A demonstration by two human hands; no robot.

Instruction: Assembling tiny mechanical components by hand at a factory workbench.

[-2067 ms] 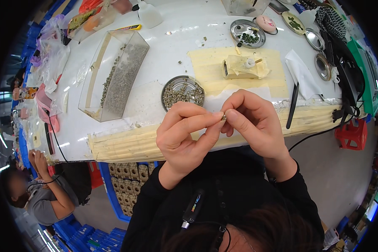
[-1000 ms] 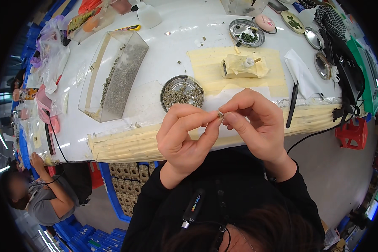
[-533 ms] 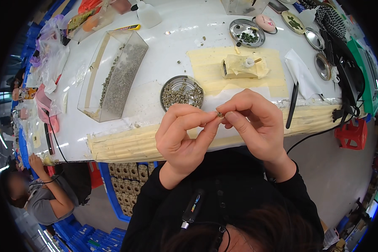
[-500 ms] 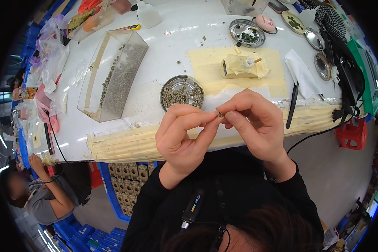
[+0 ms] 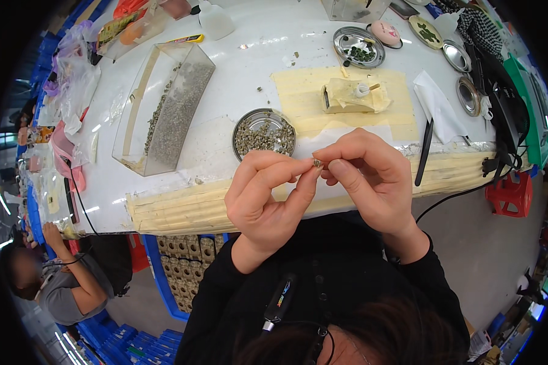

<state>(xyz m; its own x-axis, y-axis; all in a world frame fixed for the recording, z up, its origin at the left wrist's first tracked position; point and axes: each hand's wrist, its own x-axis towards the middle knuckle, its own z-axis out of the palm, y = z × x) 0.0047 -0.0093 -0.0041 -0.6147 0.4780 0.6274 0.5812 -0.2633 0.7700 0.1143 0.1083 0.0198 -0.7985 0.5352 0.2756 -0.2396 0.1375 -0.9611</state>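
While the left hand (image 5: pixel 268 188) and right hand (image 5: pixel 371 176) keep each grip pinched on one tiny, brownish-grey, metallic-looking piece (image 5: pixel 317 163), it sits above the white table's (image 5: pixel 249 79) near edge, padded with wrinkled cream tape (image 5: pixel 183 213). Just beyond, a round, shiny metal dish (image 5: pixel 280 118) holds similar bits; bare white surface separates it from a long, clear plastic bin (image 5: pixel 186 109).

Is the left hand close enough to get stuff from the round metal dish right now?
Probably yes: the round metal dish lies just beyond the left hand, and nothing seems to block the way. But that hand appears to be pinching a tiny piece, so its fingers don't look free.
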